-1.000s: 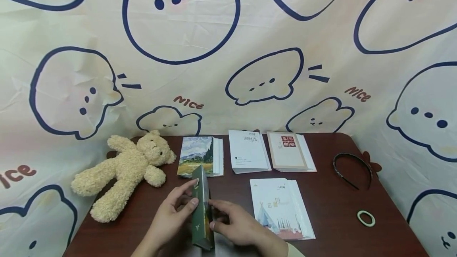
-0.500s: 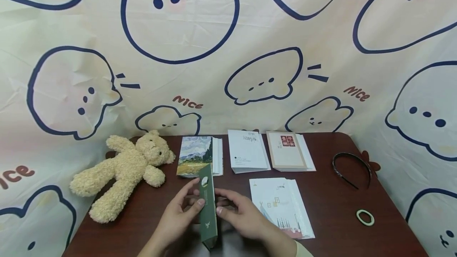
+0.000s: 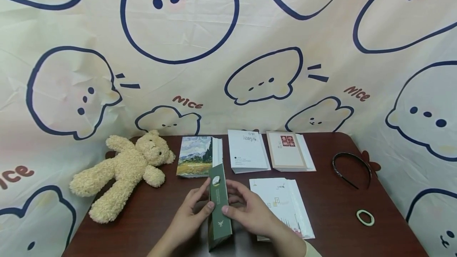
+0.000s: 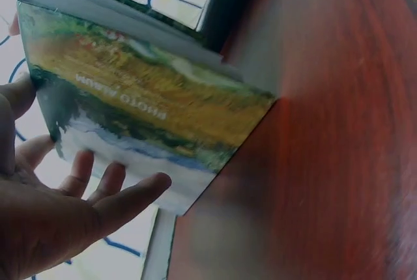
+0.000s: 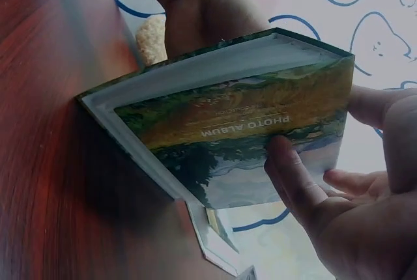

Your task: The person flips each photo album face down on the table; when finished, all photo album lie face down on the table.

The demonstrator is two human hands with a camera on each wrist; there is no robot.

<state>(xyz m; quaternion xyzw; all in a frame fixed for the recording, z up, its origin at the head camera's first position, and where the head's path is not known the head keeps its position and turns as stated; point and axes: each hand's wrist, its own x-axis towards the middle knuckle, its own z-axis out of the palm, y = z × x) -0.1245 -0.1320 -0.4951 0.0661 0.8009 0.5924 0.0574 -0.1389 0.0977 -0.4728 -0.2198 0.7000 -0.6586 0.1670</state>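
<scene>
Both hands hold a photo album (image 3: 219,197) on its edge near the front of the table, its dark green spine facing up towards the head camera. My left hand (image 3: 189,219) grips it from the left, with the thumb by the spine and the fingers spread along the cover (image 4: 130,107). From the other side my right hand (image 3: 255,211) pinches it, thumb at the spine edge and fingertips on the opposite cover (image 5: 247,130). A painted field and the words PHOTO ALBUM show on the covers in the wrist views.
A landscape album (image 3: 194,156), a white album (image 3: 248,152) and a beige-bordered album (image 3: 289,152) lie along the back. An album with a tent picture (image 3: 265,189) lies beside my right hand. A teddy bear (image 3: 128,169) is left; a headband (image 3: 351,154) and pale green ring (image 3: 365,224) are right.
Both hands have shifted right with the photo album. It has turned so that its green spine faces the camera more squarely, and the right hand now overlaps the tent-picture album more.
</scene>
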